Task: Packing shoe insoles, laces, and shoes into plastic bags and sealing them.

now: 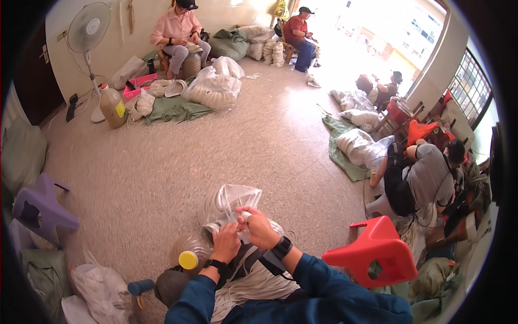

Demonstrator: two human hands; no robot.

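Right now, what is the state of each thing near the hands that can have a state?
Left hand: closed on the clear plastic bag.
Right hand: closed on the same bag, pinching a small white piece.
Clear plastic bag: crumpled, held up, white pieces inside.
Bottle with yellow cap: capped.
Red stool: upright, nobody on it.
Purple stool: tipped on its side.
Fan: upright; cannot tell if running.
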